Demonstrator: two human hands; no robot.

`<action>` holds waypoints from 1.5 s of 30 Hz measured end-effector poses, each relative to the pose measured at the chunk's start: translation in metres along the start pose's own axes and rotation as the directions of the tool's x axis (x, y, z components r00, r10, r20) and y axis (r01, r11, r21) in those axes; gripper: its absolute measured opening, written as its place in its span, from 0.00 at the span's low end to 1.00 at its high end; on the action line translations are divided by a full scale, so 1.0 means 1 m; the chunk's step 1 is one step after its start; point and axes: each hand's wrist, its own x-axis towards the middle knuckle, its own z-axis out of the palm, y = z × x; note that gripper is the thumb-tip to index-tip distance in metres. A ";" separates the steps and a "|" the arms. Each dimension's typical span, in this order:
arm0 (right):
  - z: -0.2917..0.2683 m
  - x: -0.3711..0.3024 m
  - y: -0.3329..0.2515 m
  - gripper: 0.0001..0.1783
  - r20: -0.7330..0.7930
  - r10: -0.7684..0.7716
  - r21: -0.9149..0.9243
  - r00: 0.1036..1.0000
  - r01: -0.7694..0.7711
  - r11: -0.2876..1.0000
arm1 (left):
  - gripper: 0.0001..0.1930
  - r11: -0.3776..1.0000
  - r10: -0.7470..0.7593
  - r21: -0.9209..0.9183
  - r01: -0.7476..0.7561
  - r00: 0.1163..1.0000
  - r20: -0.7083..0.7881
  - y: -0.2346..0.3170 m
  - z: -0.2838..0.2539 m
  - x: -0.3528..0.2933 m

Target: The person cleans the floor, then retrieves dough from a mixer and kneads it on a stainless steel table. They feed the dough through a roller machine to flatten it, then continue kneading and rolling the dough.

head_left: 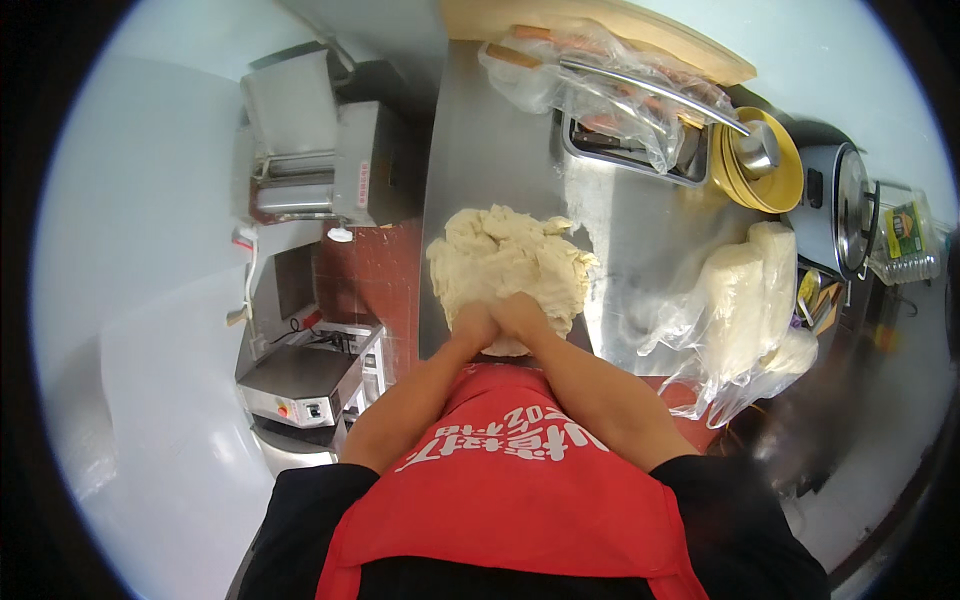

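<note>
Dough (512,255) in one pale, rough mass, lying by the near left corner of a steel surface (490,130), close to both the left and near edges. From my remote post I log both hands on it, side by side and touching: left hand (474,325) and right hand (519,316), pressed together against the near part of the mass. Fingers are hidden from me, so whether they are curled or pinching dough I can't make out. Bare forearms converge from below, over a red apron (500,480) with white lettering. Ragged lumps along the dough's far and right borders; a bright, whitish band (597,230) on the metal just to its right. Toward the far edge I note a shallow metal tray (640,176) with dark-handled tools, partly covered by clear plastic bags, a long metal rod (655,92) lying across them. Far right corner: stacked yellow bowls (728,175), a small metal cup (757,150) in the top one, a grey lidded cooker (822,205) beside them. By the right edge, clear bags of pale contents (735,285). Off the left edge, a steel roller machine (365,150) stands above red floor tiles (368,285).
</note>
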 end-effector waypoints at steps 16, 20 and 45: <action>-0.013 0.027 0.016 0.13 0.240 -0.569 -0.407 0.787 0.613 0.677 | 0.11 0.994 0.021 -0.106 -0.013 0.997 0.074 -0.021 0.015 0.021; -0.014 0.016 0.016 0.13 0.230 -0.280 -0.210 0.932 0.329 0.921 | 0.09 0.931 0.356 -0.093 -0.354 0.935 0.003 -0.045 0.034 0.045; -0.094 0.036 -0.024 0.23 0.059 -0.096 -0.229 0.994 0.107 0.967 | 0.12 0.972 0.018 0.231 -0.044 0.993 0.112 0.012 -0.063 0.037</action>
